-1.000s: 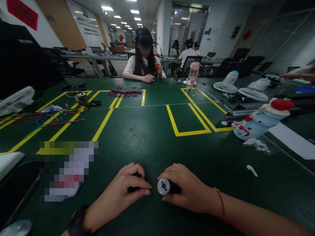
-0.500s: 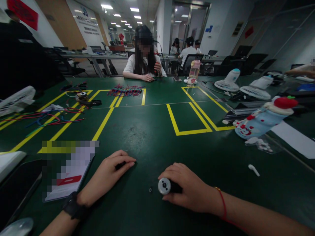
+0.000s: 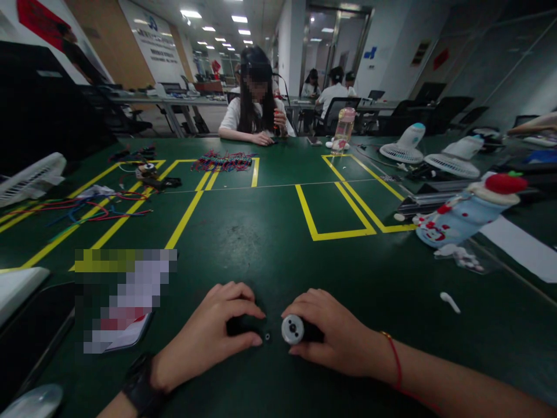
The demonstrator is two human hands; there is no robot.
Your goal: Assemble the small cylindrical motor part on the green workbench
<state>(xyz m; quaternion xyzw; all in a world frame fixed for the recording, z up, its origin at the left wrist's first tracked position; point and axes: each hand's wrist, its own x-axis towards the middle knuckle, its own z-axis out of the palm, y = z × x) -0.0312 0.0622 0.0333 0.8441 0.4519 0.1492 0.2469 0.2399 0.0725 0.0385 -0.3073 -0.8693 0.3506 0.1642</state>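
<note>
Within rt hand (image 3: 340,328) sits metal-faced blk cyl (image 3: 296,330).

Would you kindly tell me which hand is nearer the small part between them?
Left: the left hand is just left of the small part; the right hand, holding a cylinder, is farther, to its right.

Legible text: none. Wall sign (image 3: 153,55), back left: blue logo (image 3: 152,23) above rows of dark lettering (image 3: 162,50), too blurred to read. Black panel (image 3: 41,104), left: small pale label (image 3: 50,74), characters unresolved. Paper card (image 3: 130,302) on the table (image 3: 243,238): pixelated, its print unreadable
</note>
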